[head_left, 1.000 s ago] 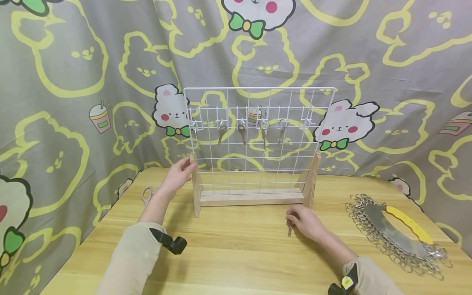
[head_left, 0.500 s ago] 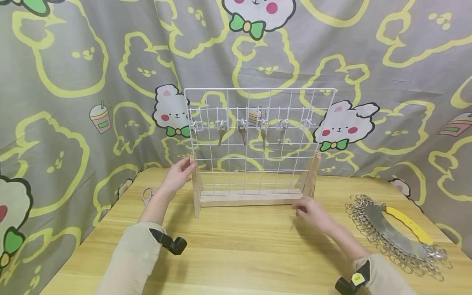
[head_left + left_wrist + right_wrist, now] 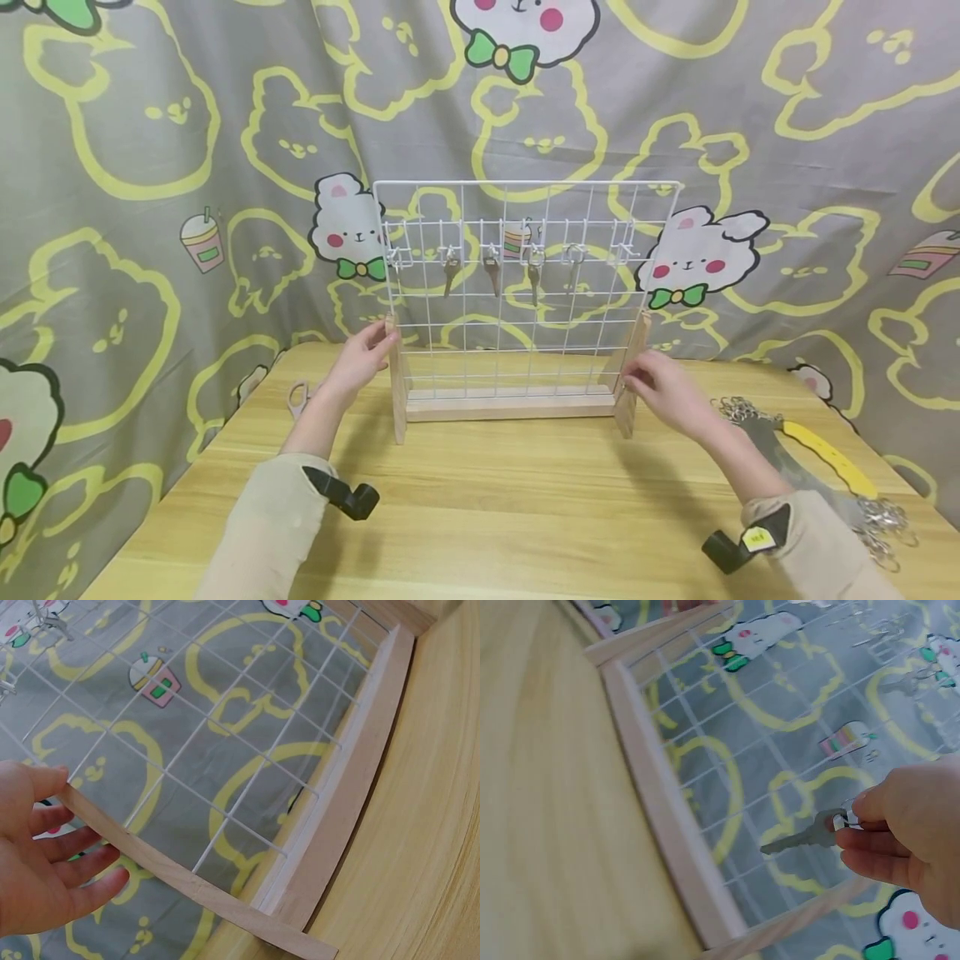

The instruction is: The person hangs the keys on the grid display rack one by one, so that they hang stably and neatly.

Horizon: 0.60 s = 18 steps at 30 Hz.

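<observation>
A white wire-grid rack (image 3: pixel 517 182) with a wooden base stands on the table. Its left wooden upright (image 3: pixel 180 879) is held near the top by my left hand (image 3: pixel 363 357), thumb over the end and the other fingers loosely spread behind and beside it. My right hand (image 3: pixel 663 387) is in front of the right upright (image 3: pixel 636 367). Between thumb and fingertips it pinches a key (image 3: pixel 802 838) by its small ring; the blade points away from the fingers. In the head view that key is mostly hidden. Several keys (image 3: pixel 491 271) hang from white hooks (image 3: pixel 624 252) across the grid.
On the right of the table lies a yellow-handled holder (image 3: pixel 828 457) with many metal rings, partly covered by my right arm. Scissors (image 3: pixel 298 398) lie left of the rack, partly behind my left forearm. A patterned curtain (image 3: pixel 262 108) hangs close behind.
My right hand has risen and moved right with the key, from low before the rack's base to the right upright. The left hand has stayed at the left upright.
</observation>
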Each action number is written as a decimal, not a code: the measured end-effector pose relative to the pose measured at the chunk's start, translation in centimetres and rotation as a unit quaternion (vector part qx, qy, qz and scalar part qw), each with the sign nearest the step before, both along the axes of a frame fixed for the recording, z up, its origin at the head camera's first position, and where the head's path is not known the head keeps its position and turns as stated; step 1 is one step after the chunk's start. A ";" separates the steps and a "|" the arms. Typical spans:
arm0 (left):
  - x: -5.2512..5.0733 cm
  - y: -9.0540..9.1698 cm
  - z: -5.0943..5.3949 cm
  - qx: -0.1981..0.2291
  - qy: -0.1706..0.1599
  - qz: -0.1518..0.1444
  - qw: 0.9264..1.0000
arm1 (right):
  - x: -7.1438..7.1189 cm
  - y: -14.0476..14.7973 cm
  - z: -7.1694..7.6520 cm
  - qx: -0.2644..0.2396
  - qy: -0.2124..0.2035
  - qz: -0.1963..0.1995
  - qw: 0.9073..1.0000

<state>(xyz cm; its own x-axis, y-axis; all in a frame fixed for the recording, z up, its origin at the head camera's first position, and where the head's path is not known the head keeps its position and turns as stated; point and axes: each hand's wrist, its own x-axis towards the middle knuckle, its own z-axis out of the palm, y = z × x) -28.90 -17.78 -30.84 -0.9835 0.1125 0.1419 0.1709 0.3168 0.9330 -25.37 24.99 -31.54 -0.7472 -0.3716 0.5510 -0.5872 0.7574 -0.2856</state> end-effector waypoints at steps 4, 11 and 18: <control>-0.1 0.0 -0.1 0.006 0.003 0.004 1.000 | 0.0 0.3 2.0 -0.002 0.049 -0.013 0.999; -0.4 -0.1 -0.2 0.000 0.008 0.005 1.000 | 0.2 0.6 5.4 -0.010 0.072 -0.023 0.997; -0.3 0.0 -0.2 0.002 0.006 0.004 1.000 | 0.6 0.4 8.6 -0.018 0.097 -0.029 0.995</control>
<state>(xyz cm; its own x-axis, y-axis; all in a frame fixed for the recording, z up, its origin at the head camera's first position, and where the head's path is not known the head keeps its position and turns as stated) -29.18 -17.77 -31.02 -0.9826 0.1034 0.1544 0.1795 0.3145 0.9321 -24.75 25.37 -22.93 -0.6448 -0.3085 0.6993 -0.5893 0.7833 -0.1979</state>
